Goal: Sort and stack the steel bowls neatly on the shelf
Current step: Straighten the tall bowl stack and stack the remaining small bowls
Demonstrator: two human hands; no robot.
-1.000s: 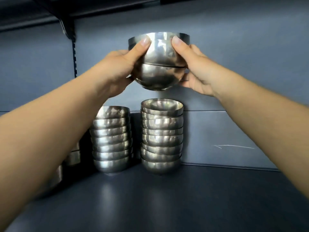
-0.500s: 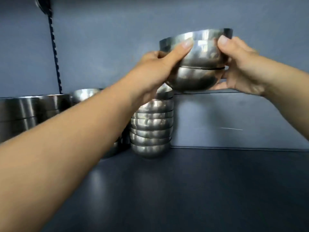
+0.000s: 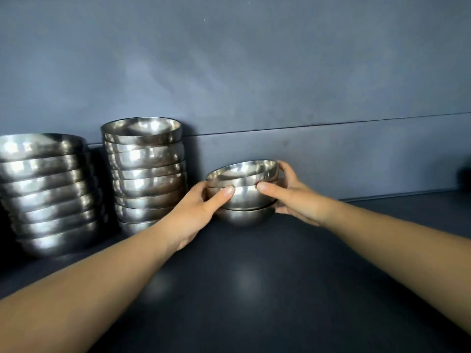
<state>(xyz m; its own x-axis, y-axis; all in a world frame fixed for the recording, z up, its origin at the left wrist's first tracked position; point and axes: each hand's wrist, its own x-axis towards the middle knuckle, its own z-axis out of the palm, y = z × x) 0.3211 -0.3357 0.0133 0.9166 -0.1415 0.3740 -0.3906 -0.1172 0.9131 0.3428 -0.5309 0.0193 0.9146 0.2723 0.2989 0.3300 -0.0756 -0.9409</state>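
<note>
Two tall bowl stacks (image 3: 146, 171) already stand on the shelf (image 3: 280, 289); just right of them, left hand (image 3: 196, 212) and right hand (image 3: 293, 197) grip a short nested stack (image 3: 243, 197), seemingly starting a third.

Blue-grey back wall crossed by one thin seam.

The wall (image 3: 254, 72) fills the view above and behind the left hand (image 3: 196, 212) and the right hand (image 3: 293, 197); it is matt, with paler cloudy smudges. A thin dark seam (image 3: 331, 124) runs across it above the right hand, rising slightly to the right. A tiny pale speck (image 3: 204, 20) sits high above the left hand. Far right of the right hand, at the picture's edge, is a dark blurred shape (image 3: 465, 175), too cut off to identify.
</note>
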